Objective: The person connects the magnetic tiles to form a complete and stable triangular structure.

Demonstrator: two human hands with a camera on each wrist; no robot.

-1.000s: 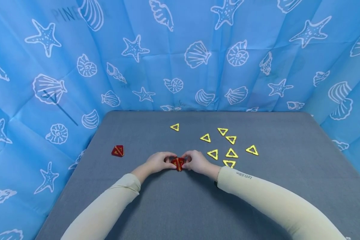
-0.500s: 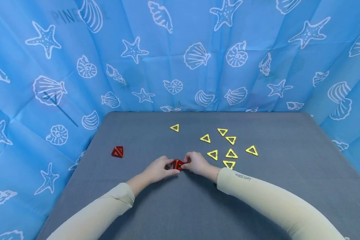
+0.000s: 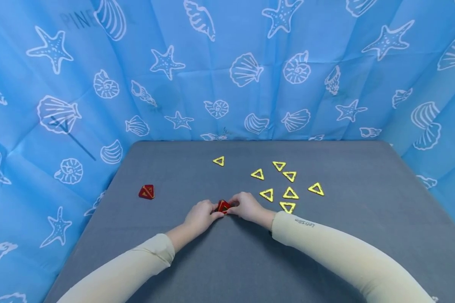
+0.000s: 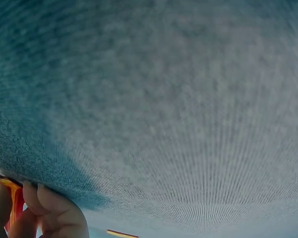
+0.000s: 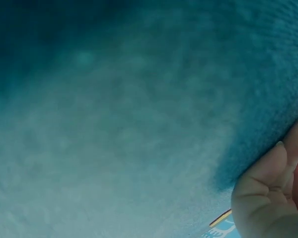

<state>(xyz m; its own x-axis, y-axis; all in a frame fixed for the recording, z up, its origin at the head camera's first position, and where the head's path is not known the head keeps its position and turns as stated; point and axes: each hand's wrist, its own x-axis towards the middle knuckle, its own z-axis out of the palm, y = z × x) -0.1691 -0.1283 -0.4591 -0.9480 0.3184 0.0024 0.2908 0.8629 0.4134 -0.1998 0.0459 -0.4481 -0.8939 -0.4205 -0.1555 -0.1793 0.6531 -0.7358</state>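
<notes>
Nearest: cream sleeves (image 3: 136, 263) angle in from both sides, elbows wide, fine for steady wrists. Left hand (image 3: 199, 216) pinches the left edge of the red piece (image 3: 223, 206), thumb on the near side. Right hand (image 3: 247, 206) pinches its right side the same way. Piece sits between the hands, low over the grey table (image 3: 227, 261); can't tell if its underside touches. Step looks like squaring up its gold-lined faces. I'd hold with the left, make small corrections with the right, and press edges evenly; squeezing harder one side would probably skew it. Nearest yellow triangle (image 3: 287, 203) lies beyond the right wrist, so avoid swinging that forearm outward. Second red piece (image 3: 147, 192) is well off to the left, usable as a shape check. Lone yellow triangle (image 3: 223, 161) farther back, out of the way, then shell-print curtain (image 3: 197, 84)
</notes>
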